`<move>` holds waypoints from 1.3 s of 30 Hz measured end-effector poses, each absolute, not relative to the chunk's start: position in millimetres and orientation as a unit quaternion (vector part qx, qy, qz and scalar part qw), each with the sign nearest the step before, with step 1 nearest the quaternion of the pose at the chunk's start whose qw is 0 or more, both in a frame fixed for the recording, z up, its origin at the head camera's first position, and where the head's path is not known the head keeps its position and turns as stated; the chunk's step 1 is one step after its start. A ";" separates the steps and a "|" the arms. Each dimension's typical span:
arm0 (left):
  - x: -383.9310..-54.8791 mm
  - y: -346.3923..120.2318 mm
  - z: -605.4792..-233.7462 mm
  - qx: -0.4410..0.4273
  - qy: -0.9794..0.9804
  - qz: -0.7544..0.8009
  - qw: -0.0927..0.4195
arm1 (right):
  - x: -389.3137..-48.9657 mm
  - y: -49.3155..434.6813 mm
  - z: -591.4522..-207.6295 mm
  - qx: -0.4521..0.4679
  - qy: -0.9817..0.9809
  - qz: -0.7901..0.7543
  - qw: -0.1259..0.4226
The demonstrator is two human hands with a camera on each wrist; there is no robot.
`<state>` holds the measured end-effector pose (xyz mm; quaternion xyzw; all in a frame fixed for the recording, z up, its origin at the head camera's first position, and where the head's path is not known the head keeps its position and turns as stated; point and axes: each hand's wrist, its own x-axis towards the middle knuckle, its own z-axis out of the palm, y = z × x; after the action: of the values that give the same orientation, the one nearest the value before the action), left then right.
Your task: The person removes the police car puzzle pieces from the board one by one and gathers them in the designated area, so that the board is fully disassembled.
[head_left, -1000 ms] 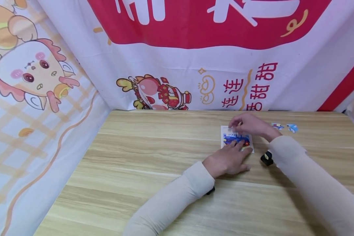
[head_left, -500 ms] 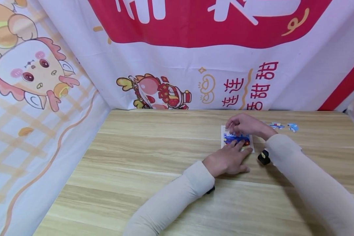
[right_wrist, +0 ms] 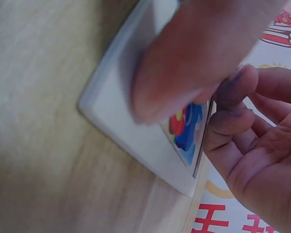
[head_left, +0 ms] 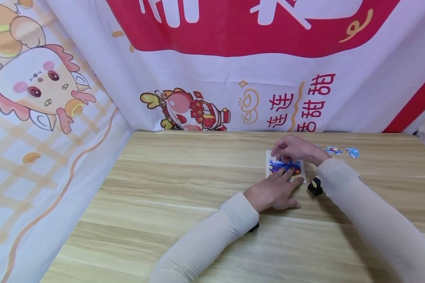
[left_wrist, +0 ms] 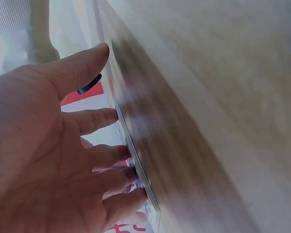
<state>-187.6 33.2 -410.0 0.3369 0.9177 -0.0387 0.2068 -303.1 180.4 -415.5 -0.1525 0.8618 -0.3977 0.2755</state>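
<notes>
A small jigsaw puzzle board (head_left: 286,166) with a white border and a mostly blue picture lies flat on the table. Across its near part rests my left hand (head_left: 276,191), fingers spread and fairly straight; in the left wrist view the fingertips (left_wrist: 120,153) press on the board. My right hand (head_left: 294,149) is bent over the far part, fingers curled down. From the right wrist view its fingertips (right_wrist: 228,122) meet at the picture's edge, while a left finger (right_wrist: 169,82) in front covers part of the board. I cannot tell whether the right fingers pinch a piece.
Loose puzzle pieces lie to the right of the board: one multicoloured (head_left: 333,150), one light blue (head_left: 352,153). The wooden table (head_left: 163,188) meets a printed cloth backdrop (head_left: 248,70) at its far edge. Another patterned cloth (head_left: 39,157) hangs along the left.
My right hand has shifted slightly left over the board, and its fingers have come lower and closer together. The left hand stays in place on the board.
</notes>
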 end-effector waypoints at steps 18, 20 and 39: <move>-186.6 32.4 -409.4 0.329 0.920 -0.038 0.210 | -305.3 184.5 -416.5 -0.181 0.855 -0.395 0.284; -186.4 32.2 -409.4 0.329 0.920 -0.039 0.210 | -305.8 185.1 -417.7 -0.186 0.855 -0.395 0.282; -187.4 31.9 -409.9 0.331 0.918 -0.032 0.215 | -303.7 189.9 -419.0 -0.167 0.850 -0.419 0.271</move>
<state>-187.4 31.9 -409.9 0.3312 0.9181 -0.0322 0.2152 -303.7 189.9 -419.0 -0.1669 0.8503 -0.4190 0.2711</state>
